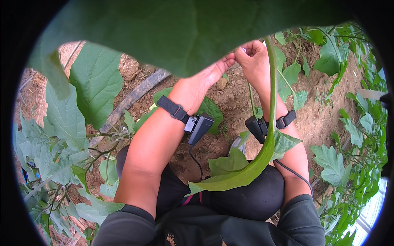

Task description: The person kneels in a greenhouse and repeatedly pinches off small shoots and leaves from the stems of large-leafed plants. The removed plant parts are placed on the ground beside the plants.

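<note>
My left hand [217, 69] reaches up and to the right, its fingertips meeting those of my right hand. A large blurred green leaf [147, 30] close to the camera covers part of its fingers, so its grip cannot be made out. My right hand [254, 58] has thumb and fingers bent together around a small pale violet piece [243, 49], too small to identify. Beside the right wrist runs a curved green leaf [246, 176], seen nearly edge-on. Lobed leaves, like those of eggplant, hang past the right forearm, one green leaf [287, 80] near the hand.
Black strapped devices with cables sit on the left wrist [199, 127] and right wrist [258, 127]. A dark flat hose [135, 95] crosses the brown soil [237, 92] at left. Leafy plants [61, 147] crowd the left side; a plant row [360, 132] lines the right. A shoe [238, 146] shows below.
</note>
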Demonstrator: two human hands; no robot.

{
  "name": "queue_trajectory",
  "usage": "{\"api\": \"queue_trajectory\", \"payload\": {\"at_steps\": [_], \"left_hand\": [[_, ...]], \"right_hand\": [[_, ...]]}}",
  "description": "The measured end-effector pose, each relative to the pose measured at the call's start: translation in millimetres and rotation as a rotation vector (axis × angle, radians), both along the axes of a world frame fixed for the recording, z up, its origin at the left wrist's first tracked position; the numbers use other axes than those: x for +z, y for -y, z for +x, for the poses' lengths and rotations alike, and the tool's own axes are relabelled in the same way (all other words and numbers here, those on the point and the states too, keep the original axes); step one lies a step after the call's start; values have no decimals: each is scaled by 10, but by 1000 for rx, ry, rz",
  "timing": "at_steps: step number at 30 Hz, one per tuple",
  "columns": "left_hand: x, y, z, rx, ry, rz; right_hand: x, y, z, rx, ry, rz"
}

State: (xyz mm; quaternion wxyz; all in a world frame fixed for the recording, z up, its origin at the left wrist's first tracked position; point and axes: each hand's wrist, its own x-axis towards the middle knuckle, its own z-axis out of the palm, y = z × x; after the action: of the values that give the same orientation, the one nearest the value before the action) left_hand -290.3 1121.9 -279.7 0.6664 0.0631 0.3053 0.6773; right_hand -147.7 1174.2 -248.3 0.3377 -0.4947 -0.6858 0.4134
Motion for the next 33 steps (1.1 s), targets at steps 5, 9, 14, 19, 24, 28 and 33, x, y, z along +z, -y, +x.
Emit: {"api": "queue_trajectory", "payload": {"at_steps": [5, 9, 14, 19, 24, 28, 33], "left_hand": [[-50, -12, -32, -16, 17, 28], [-62, -35, -55, -9, 61, -7], [-11, -39, -78, -27, 56, -52], [43, -37, -99, -37, 84, -51], [34, -33, -100, -26, 72, -80], [46, -31, -125, -62, 74, -23], [122, 34, -123, -82, 151, -24]], "right_hand": [[-7, 17, 7, -4, 30, 21], [-40, 36, 2, 19, -54, 2], [-30, 92, 21, 50, 1, 47], [-18, 174, 33, 10, -6, 58], [2, 212, 9, 2, -40, 35], [94, 257, 16, 5, -24, 5], [145, 285, 45, 60, -96, -67]]}}
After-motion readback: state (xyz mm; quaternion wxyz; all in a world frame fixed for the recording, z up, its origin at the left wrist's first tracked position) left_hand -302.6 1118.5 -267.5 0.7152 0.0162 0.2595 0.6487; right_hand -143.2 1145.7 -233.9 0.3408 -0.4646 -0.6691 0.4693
